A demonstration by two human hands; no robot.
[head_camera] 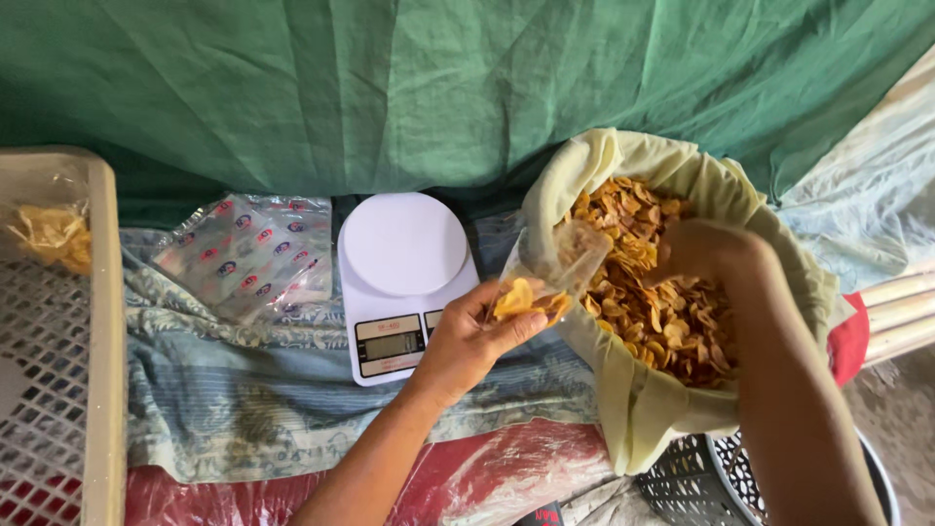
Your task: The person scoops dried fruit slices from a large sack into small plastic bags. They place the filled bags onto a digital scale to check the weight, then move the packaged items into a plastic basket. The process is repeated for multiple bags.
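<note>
My left hand [469, 336] grips a small clear plastic bag [550, 265] with a few yellow chips at its bottom, held open beside the big sack. My right hand [703, 249] reaches down into a pale cloth-lined sack [633, 390] full of golden fried chips [662, 312], fingers curled in the chips; whether it holds any is hidden. A white digital kitchen scale [401, 278] with an empty round platform sits just left of my left hand.
A stack of printed clear bags [248, 255] lies left of the scale on a blue patterned cloth [243, 399]. A beige plastic crate [102, 321] holding a filled chip bag [51, 234] stands at far left. A green tarp [438, 88] hangs behind. A dark basket [701, 482] sits below the sack.
</note>
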